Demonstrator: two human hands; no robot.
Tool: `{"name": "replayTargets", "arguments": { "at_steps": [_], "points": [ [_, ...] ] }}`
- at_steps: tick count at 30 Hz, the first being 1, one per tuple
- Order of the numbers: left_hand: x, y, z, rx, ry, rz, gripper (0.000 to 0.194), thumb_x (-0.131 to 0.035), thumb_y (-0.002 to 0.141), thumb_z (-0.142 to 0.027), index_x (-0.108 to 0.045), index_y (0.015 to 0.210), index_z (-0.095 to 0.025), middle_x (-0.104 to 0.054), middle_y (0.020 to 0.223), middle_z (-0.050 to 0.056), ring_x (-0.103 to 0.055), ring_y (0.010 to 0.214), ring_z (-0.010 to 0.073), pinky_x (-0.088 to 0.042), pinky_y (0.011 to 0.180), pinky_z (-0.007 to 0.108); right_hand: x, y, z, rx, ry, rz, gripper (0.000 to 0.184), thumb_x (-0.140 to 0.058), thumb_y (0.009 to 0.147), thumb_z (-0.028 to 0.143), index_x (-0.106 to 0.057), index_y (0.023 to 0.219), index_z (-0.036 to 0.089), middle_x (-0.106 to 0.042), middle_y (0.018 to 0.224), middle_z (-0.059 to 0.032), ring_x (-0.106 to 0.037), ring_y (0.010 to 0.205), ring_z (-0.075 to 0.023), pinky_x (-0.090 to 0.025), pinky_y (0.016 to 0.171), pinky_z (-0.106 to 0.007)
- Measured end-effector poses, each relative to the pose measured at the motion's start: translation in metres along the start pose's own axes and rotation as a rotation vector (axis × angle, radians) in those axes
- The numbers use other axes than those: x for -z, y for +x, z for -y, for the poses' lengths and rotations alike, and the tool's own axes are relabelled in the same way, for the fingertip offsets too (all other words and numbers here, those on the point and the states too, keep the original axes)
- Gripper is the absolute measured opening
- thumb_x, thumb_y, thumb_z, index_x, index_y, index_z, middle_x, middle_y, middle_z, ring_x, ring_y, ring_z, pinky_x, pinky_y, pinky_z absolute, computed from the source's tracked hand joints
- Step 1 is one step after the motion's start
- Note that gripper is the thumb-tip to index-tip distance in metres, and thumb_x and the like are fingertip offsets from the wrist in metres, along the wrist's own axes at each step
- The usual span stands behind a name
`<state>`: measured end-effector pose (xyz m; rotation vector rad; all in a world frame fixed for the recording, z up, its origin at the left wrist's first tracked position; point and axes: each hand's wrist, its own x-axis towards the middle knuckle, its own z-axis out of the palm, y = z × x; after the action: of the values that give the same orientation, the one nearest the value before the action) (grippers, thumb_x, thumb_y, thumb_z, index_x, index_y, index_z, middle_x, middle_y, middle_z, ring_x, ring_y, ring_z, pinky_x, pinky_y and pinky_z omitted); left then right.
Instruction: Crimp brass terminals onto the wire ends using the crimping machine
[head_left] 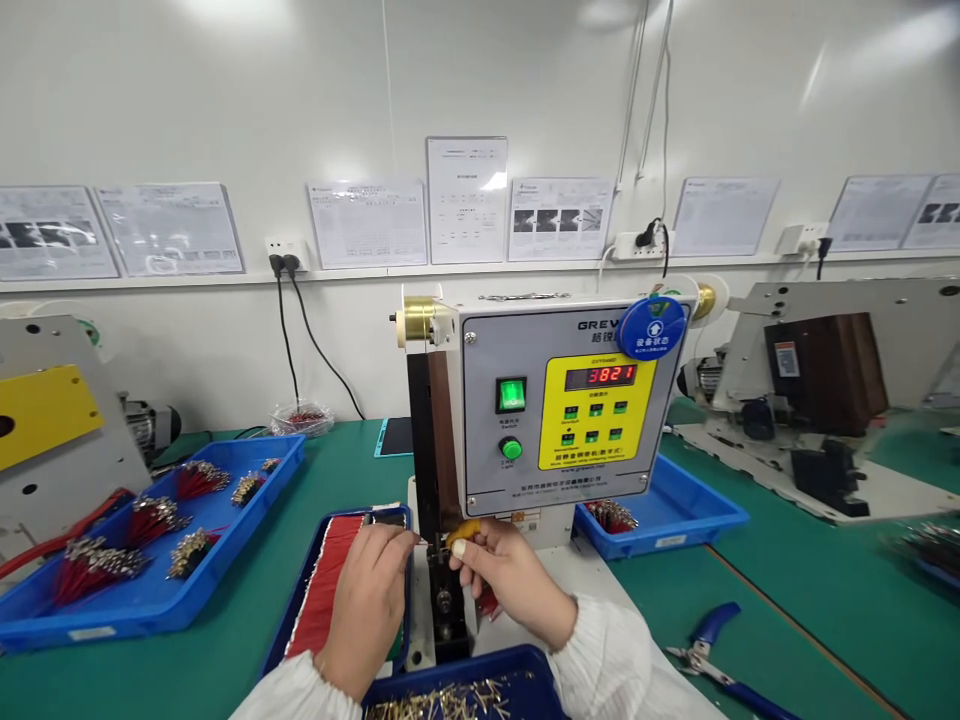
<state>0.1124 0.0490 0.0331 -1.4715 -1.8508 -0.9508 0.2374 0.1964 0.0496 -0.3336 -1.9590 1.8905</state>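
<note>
My left hand (367,605) reaches over a dark blue tray (337,520) packed with red wires and touches the lower front of a grey benchtop terminal machine (570,400). What its fingertips pinch is hidden. My right hand (510,585) is close beside it, with a yellow finger cot (463,533) on one finger. Red wires (488,600) show below that hand, which seems to grip them. A blue tray of loose brass terminals (457,695) sits at the bottom edge. The machine's working point is mostly hidden by my fingers.
A blue tray (150,540) on the left holds several bundles of red wires with metal terminals. Another blue tray (660,510) stands behind the machine on the right. Blue-handled pliers (705,650) lie on the green bench. Other machines stand on both sides.
</note>
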Motion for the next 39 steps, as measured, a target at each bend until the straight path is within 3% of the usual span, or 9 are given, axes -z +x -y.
{"name": "replayTargets", "arguments": {
  "at_steps": [8,28,39],
  "points": [
    [0.0007,0.0015,-0.0044,-0.019,-0.007,0.010,0.025,-0.038,0.093,-0.007,-0.059,0.100,-0.019,-0.062,0.095,0.006,-0.056,0.090,0.0184,-0.048,0.079,0.032,-0.0092,0.0012,0.0007,0.007,0.025,-0.110,0.037,-0.062,0.076,0.054,-0.050,0.072,0.019,-0.051,0.052,0.0058,-0.044,0.041,-0.0088,-0.036,0.045,-0.023],
    [0.0010,0.0009,-0.0042,-0.025,-0.018,0.042,0.026,-0.036,0.094,-0.007,-0.059,0.100,-0.019,-0.061,0.094,0.006,-0.054,0.088,0.0185,-0.047,0.079,0.032,-0.0064,0.0013,-0.0034,-0.002,0.000,-0.091,0.037,-0.061,0.076,0.054,-0.051,0.072,0.019,-0.053,0.055,0.0047,-0.046,0.043,-0.0092,-0.037,0.045,-0.024],
    [0.0057,0.0019,-0.0071,-0.035,0.018,-0.016,0.026,-0.039,0.094,-0.009,-0.062,0.099,-0.020,-0.061,0.093,0.007,-0.056,0.089,0.0183,-0.049,0.077,0.032,-0.0094,0.0005,0.0017,0.044,0.011,-0.089,0.036,-0.061,0.077,0.053,-0.049,0.071,0.020,-0.052,0.054,0.0049,-0.045,0.042,-0.0098,-0.037,0.046,-0.024]
  ]
}}
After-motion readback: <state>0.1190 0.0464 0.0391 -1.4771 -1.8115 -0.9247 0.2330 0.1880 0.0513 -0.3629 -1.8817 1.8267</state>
